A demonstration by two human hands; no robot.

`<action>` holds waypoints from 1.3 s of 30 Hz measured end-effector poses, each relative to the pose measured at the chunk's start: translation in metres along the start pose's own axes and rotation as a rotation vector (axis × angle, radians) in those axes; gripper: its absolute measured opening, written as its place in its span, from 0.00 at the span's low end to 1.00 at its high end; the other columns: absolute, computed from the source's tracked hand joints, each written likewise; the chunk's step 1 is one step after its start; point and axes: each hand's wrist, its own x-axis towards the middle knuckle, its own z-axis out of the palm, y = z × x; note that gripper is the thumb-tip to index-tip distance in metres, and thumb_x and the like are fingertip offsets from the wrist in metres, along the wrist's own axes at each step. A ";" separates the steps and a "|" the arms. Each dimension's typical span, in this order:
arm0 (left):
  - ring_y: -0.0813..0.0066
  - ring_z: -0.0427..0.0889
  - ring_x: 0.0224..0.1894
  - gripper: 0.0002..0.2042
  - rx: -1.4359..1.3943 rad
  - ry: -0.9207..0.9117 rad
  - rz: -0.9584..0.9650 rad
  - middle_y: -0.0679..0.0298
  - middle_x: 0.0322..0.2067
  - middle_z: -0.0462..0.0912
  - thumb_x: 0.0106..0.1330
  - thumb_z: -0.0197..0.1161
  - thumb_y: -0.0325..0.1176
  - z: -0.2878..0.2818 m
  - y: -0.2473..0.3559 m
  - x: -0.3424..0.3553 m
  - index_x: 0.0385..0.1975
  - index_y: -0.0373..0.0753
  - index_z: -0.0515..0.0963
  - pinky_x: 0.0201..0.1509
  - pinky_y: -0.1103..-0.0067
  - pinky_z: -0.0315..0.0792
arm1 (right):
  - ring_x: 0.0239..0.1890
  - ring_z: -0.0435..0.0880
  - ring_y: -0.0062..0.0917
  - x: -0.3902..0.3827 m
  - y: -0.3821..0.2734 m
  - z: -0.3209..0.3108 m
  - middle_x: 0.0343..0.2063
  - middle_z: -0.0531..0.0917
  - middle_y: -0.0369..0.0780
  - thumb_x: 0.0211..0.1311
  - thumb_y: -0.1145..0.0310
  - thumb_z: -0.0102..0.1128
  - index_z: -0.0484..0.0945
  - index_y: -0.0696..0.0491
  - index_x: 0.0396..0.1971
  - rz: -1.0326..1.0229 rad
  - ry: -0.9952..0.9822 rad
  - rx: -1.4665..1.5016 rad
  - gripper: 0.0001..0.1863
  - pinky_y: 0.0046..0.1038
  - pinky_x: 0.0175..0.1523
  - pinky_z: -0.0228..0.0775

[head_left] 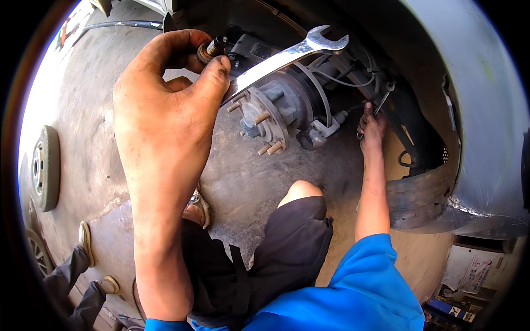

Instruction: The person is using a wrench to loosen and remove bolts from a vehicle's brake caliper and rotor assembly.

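Raised close in front, my left hand [171, 105] is closed around a large shiny open-end wrench [276, 65], its jaws pointing up and right. Between thumb and forefinger of that hand sits a small cylindrical metal part [212, 49] with a dark tip; its exact kind I cannot make out. My right hand [372, 129], farther off inside the wheel arch, grips a smaller wrench [385, 98] beside the tie rod end [326, 132]. Left of that joint is the bare wheel hub [265, 118] with several rusty studs. The left hand and wrench partly cover the brake parts behind.
The grey car fender [486, 110] curves down the right side, with the inner arch liner [417, 201] below. A wheel [44, 168] stands at the left. Another person's legs [83, 276] show at lower left. A cluttered shelf [469, 292] is at lower right.
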 end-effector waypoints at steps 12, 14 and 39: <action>0.91 0.71 0.23 0.21 -0.011 0.017 0.004 0.67 0.30 0.82 0.61 0.66 0.37 -0.013 -0.002 0.003 0.50 0.30 0.74 0.23 0.91 0.61 | 0.11 0.53 0.10 0.028 -0.002 0.006 0.13 0.59 0.24 0.67 0.58 0.56 0.75 0.50 0.31 0.249 0.003 -0.042 0.11 0.16 0.15 0.43; 0.91 0.71 0.23 0.21 -0.008 0.011 0.019 0.66 0.30 0.82 0.61 0.66 0.37 -0.013 -0.002 0.002 0.49 0.30 0.74 0.23 0.91 0.61 | 0.11 0.53 0.10 0.026 -0.005 0.004 0.12 0.58 0.24 0.66 0.57 0.56 0.75 0.49 0.31 0.263 -0.023 -0.048 0.11 0.17 0.15 0.43; 0.83 0.80 0.36 0.21 -0.068 -0.091 0.041 0.63 0.37 0.81 0.62 0.66 0.35 -0.017 -0.006 -0.005 0.50 0.28 0.73 0.36 0.91 0.71 | 0.32 0.79 0.24 -0.012 0.003 0.008 0.28 0.83 0.44 0.65 0.60 0.58 0.82 0.59 0.38 -0.513 0.116 -0.582 0.16 0.27 0.42 0.68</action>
